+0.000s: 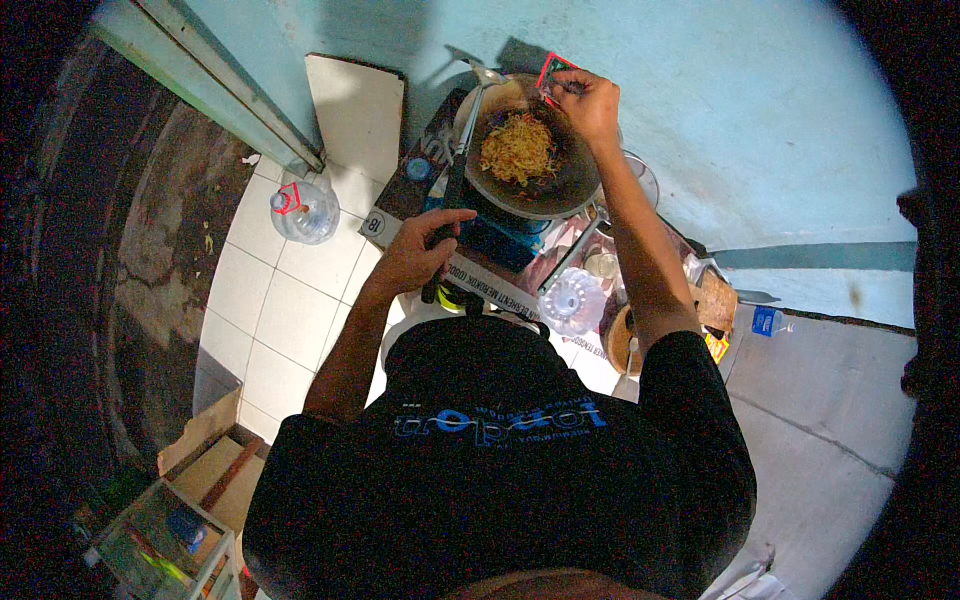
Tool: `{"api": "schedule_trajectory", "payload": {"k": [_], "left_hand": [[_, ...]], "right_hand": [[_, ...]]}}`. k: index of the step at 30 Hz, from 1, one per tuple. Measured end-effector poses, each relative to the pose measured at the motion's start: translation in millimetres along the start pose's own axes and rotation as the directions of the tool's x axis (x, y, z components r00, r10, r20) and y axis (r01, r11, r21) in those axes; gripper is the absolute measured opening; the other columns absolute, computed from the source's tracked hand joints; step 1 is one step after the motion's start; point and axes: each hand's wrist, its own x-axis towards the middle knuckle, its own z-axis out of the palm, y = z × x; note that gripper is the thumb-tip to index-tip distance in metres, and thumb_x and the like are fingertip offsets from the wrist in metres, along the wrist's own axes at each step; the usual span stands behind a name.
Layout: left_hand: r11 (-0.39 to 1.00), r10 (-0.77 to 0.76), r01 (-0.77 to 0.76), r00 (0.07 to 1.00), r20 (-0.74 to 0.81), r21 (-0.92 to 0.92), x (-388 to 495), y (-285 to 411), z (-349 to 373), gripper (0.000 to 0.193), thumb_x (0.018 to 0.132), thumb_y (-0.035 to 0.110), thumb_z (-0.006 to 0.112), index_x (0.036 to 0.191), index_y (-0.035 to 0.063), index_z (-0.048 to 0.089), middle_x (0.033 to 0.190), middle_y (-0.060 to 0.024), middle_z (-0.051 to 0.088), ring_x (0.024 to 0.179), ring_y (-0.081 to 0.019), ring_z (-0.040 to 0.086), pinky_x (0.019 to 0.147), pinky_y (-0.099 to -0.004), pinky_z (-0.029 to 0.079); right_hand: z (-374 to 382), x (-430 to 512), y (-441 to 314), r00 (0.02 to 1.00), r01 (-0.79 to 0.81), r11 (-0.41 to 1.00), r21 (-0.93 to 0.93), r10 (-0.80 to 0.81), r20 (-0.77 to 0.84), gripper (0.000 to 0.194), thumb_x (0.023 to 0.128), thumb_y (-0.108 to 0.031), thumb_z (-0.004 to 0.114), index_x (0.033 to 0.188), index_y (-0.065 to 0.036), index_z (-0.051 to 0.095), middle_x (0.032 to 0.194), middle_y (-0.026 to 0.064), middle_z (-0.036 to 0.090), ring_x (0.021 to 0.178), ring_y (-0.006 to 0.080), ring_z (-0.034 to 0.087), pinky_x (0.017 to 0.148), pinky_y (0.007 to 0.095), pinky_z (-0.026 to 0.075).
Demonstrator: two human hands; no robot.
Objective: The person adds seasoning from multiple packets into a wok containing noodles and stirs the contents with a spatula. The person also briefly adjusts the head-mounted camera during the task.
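A dark wok stands on a stove before me, with a heap of cooked noodles or shredded food in it. My left hand grips the black handle of a metal spatula, its index finger stretched out. The spatula leans across the wok's left side, its metal head beyond the far rim. Above the wok's far right edge, my right hand pinches a small red-edged packet. What the packet holds is hidden.
A metal-handled utensil and a clear ribbed plastic bowl lie right of the stove. A round wooden board or mortar is nearer me. A large plastic bottle stands on the left floor tiles. The blue wall rises behind.
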Motion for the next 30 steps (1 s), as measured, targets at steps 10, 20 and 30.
{"api": "schedule_trajectory", "payload": {"k": [10,20,30], "left_hand": [[0.995,-0.098,0.099,0.995,0.009,-0.028,2.8,12.6,0.7,0.046,0.087,-0.002,0.050,0.131,0.0085,0.060,0.099,-0.0042,0.053,0.062,-0.0093,0.057,0.056,-0.0259,0.052],[0.999,-0.026,0.027,1.000,-0.014,0.027,3.6,6.2,1.6,0.045,0.087,-0.002,0.051,0.130,0.0081,0.060,0.099,-0.0041,0.052,0.064,-0.0086,0.058,0.056,-0.0244,0.052],[1.000,-0.017,0.017,1.000,-0.006,0.023,4.4,1.2,1.6,0.046,0.087,-0.002,0.050,0.131,0.0089,0.059,0.102,-0.0055,0.052,0.064,-0.0099,0.059,0.057,-0.0255,0.054]], "right_hand": [[8.9,3.1,6.0,0.992,0.096,0.995,-0.019,-0.097,-0.086,0.025,0.071,-0.014,0.079,0.095,-0.008,0.077,0.074,0.0124,0.072,0.058,0.0152,0.063,0.058,0.0293,0.051],[2.2,22.4,38.2,0.997,0.018,0.995,-0.094,-0.025,-0.071,0.025,0.073,-0.017,0.078,0.096,-0.007,0.076,0.084,0.0167,0.073,0.074,0.0239,0.072,0.070,0.0333,0.056],[-9.8,4.7,38.7,0.998,0.002,0.995,-0.103,-0.009,-0.070,0.022,0.075,-0.016,0.077,0.096,-0.007,0.076,0.086,0.0174,0.073,0.075,0.0242,0.073,0.071,0.0330,0.056]]}}
